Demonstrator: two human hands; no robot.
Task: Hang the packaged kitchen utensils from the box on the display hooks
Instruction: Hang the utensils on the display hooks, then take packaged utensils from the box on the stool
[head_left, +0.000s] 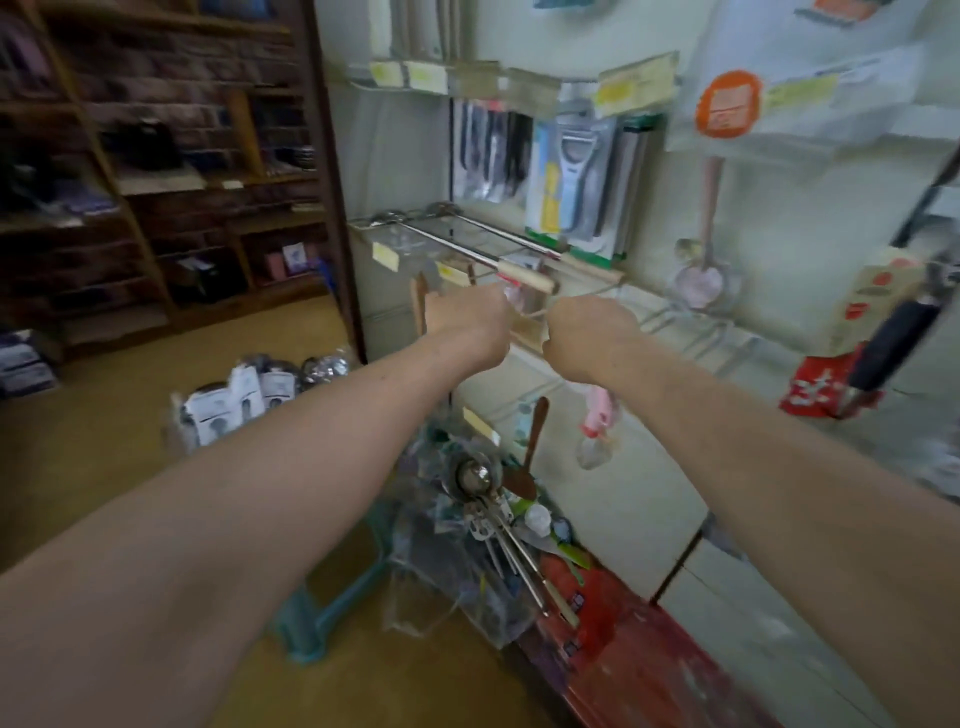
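The left hand (470, 322) and right hand (589, 338) meet at the far wall, just left of the chrome wire display hooks (680, 322). Both are clenched on a clear-wrapped pale wooden utensil (525, 330) between them, the fingertips hidden. Nearer and lower, clear-bagged metal scoops (475, 480) lie by a red cardboard box (623, 649).

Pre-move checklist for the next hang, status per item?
1. Hands at hook height: left hand and right hand both raised to the display hooks: ok.
2. Grip on the package between them: fingers turned away from the camera, view blurred: cannot tell.
3. Package hole over a hook: hidden by the hands: cannot tell.
4. Headroom: wooden-handled skimmer lies across the wires just above the hands: not ok.
5. Stock left: utensils piled below: ok.
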